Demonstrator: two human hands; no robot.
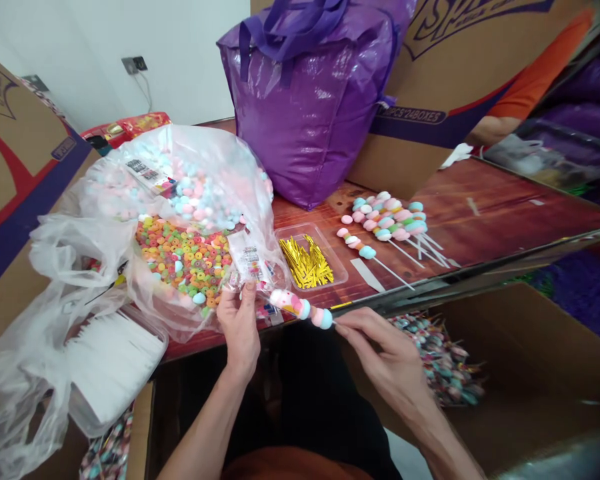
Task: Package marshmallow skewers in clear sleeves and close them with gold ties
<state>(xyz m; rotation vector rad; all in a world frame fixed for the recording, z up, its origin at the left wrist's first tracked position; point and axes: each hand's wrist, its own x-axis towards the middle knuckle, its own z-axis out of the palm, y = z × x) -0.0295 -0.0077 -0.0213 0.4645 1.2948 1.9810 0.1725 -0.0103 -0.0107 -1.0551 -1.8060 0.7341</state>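
Right now, I'm working with both hands around the lower centre of the frame. My left hand is pinching a clear wrapper with a white label, thumb and fingers pressing together on its lower edge. My right hand is clamping its grip on the thin stick of a candy skewer, whose pink, white and blue pieces are slanting toward the upper left between my hands. Its tip is sitting right by the wrapper, though I'm not able to tell whether it is inside.

Just above the skewer, gold ties are filling a clear tray on the red-brown table. More skewers are lying in a bunch right of centre. Left of centre, colourful candy rings are lying in front of blue and pink candies; white sticks are filling a box at lower left. A purple bag is standing at upper centre.
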